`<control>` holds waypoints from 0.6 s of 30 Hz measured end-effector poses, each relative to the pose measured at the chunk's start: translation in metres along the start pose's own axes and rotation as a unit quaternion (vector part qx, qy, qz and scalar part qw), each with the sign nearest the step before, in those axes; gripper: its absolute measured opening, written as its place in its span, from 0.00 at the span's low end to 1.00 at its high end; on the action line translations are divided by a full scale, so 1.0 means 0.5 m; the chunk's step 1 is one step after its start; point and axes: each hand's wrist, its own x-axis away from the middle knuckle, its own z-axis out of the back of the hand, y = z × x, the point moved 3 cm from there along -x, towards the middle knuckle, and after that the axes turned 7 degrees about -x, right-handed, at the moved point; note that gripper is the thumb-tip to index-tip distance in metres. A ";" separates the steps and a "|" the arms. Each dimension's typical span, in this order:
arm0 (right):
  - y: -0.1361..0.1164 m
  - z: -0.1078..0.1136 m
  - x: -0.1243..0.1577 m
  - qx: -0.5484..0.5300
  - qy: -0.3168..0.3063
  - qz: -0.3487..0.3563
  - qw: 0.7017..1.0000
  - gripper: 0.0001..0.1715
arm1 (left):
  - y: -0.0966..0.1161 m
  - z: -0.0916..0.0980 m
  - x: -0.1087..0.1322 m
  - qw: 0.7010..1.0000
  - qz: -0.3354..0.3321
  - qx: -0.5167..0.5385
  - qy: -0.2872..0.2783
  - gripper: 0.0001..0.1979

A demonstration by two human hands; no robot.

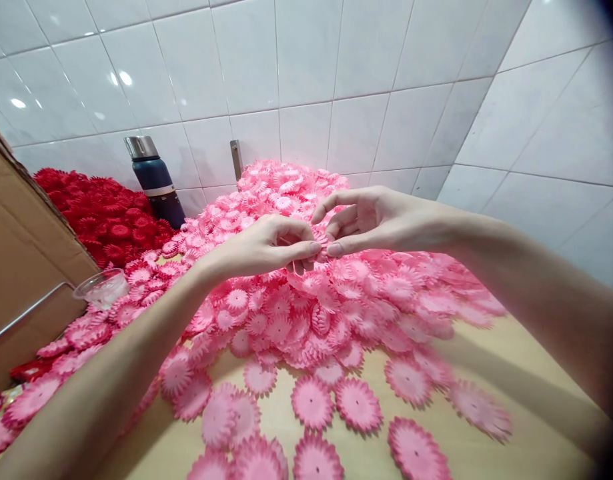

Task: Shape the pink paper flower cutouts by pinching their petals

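Both hands meet above a large heap of pink scalloped paper flowers (281,327). Between them is a small pink paper flower (320,235), partly hidden by the fingers. My left hand (266,247) pinches its left side with thumb and bent forefinger. From the right, my right hand (371,223) has its thumb against the flower's lower right edge, while the forefinger arches above it and the other fingers curl behind. Single pink flower discs with a small centre hole, such as one disc (312,402), lie flat on the table below the hands.
A dark blue bottle (159,180) with a metal cap stands at the back left beside a pile of red paper flowers (111,220). A clear plastic cup (103,288) lies near the cardboard box (31,253). White tiled walls (306,60) close off the wooden table (366,453).
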 end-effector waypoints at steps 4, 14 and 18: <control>0.008 0.005 0.002 0.004 -0.007 -0.012 1.000 0.23 | 0.004 0.001 0.001 0.999 -0.005 -0.031 0.009 0.09; 0.045 0.091 0.036 0.137 0.094 -0.118 0.979 0.22 | -0.026 0.055 0.014 0.995 0.025 -0.032 0.094 0.11; 0.040 0.085 0.032 0.137 0.099 -0.113 0.979 0.24 | -0.032 0.045 0.008 0.986 0.048 -0.148 0.064 0.07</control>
